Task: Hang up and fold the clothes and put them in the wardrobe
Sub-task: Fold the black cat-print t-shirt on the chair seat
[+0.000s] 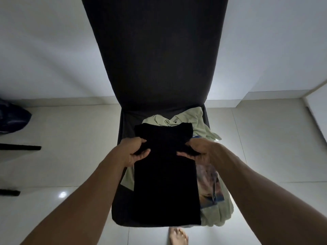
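Black garment (164, 174), folded lengthwise into a narrow panel, sleeves tucked in: lies along the seat of the dark chair (152, 59), neckline end towards the chair back, hem end reaching the seat's front edge.

Head view, items listed by position relative to the chair.

Left hand (137, 151): at the garment's left edge, over the left part of the seat. Fingers (141, 155) curled round a fold of the black fabric, thumb on top, pinching it.

Right hand (198, 150): at the garment's right edge, over the right part of the seat. Fingers (184, 154) curled under a fold of black fabric, thumb above, pinching it likewise.

Pale green garment (196, 121): crumpled on the seat beneath the black one, showing at the rear against the chair back and along the right side; a round label mark is visible at its collar.

Printed garment (208, 181): white with a blue and tan picture, lying on the right part of the seat, partly under the black garment's right edge.

Bare foot (177, 236): on the tiled floor (70, 156), just in front of the seat's front edge.

Dark blue bag or bundle (12, 119): on the floor well to the left of the chair, by the wall; what it is cannot be told.

White wall (44, 50): behind the chair.
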`<state>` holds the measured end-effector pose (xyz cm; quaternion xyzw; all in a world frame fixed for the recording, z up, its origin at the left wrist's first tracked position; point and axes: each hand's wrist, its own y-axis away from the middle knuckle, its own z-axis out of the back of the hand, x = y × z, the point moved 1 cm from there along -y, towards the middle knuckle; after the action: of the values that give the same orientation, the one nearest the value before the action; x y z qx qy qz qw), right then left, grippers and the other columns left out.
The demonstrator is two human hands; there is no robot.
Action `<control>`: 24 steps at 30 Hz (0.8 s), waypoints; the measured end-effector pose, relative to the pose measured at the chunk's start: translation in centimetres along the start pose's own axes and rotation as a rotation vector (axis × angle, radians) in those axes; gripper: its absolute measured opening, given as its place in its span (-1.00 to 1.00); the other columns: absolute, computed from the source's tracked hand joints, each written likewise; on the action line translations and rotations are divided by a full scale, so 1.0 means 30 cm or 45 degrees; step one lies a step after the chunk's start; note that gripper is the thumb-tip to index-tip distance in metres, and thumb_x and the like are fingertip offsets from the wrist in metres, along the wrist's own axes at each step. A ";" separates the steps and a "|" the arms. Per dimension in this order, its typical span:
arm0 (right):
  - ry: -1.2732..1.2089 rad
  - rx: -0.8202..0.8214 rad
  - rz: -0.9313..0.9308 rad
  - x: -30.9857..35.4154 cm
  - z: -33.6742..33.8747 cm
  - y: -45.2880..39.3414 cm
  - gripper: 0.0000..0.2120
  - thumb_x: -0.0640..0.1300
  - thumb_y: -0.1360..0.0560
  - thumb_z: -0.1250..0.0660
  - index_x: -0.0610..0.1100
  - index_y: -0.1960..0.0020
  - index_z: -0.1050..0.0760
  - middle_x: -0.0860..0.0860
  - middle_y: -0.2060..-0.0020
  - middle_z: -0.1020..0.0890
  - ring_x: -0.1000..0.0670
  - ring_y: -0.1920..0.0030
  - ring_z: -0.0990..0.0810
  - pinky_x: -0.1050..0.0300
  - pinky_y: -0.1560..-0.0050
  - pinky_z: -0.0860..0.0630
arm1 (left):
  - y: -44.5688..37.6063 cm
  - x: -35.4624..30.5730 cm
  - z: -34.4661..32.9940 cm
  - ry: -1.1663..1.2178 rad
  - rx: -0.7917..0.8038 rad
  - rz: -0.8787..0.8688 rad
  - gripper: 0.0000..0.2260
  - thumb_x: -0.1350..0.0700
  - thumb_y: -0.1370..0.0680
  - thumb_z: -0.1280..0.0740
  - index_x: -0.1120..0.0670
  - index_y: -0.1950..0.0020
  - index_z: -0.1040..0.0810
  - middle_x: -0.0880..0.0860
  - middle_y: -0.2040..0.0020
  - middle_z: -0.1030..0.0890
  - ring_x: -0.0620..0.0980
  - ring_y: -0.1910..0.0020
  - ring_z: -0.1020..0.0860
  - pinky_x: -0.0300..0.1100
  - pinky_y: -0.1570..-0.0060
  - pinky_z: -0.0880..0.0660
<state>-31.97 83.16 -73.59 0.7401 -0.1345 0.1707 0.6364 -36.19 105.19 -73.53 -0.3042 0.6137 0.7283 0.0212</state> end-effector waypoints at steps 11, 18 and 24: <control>0.992 -0.250 0.260 0.036 0.065 -0.179 -0.64 0.18 -0.50 -0.43 -0.08 -0.10 -0.60 0.01 0.15 -0.66 0.05 0.27 -0.58 0.16 0.27 -0.51 | -0.175 0.062 0.011 -0.476 -0.051 -0.411 -0.78 0.08 -0.49 -0.51 0.11 -0.10 -0.65 0.09 0.00 -0.71 0.00 0.07 -0.70 -0.07 0.00 -0.64; 0.800 -0.334 0.569 0.090 0.023 -0.208 -0.73 0.11 -0.59 -0.33 -0.10 -0.01 -0.63 -0.07 0.16 -0.71 -0.09 0.13 -0.68 0.03 0.08 -0.60 | -0.205 -0.011 -0.007 -0.399 -0.312 -0.694 -0.83 0.03 -0.58 -0.40 0.11 0.10 -0.62 0.09 0.17 -0.69 0.05 0.13 -0.67 -0.02 0.01 -0.61; 0.953 -0.497 0.561 0.114 0.034 -0.325 -0.75 0.06 -0.60 -0.34 -0.13 0.07 -0.58 -0.01 0.32 -0.57 0.01 0.30 -0.53 0.21 0.37 -0.36 | -0.335 -0.017 -0.052 -0.427 -0.483 -0.619 -0.64 -0.04 -0.56 -0.42 0.20 -0.21 -0.61 0.15 -0.07 -0.67 0.14 -0.08 -0.63 0.04 -0.17 -0.57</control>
<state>-24.74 83.72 -81.02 0.4482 -0.0795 0.5281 0.7169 -31.07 106.43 -82.23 -0.3162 0.3649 0.8429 0.2376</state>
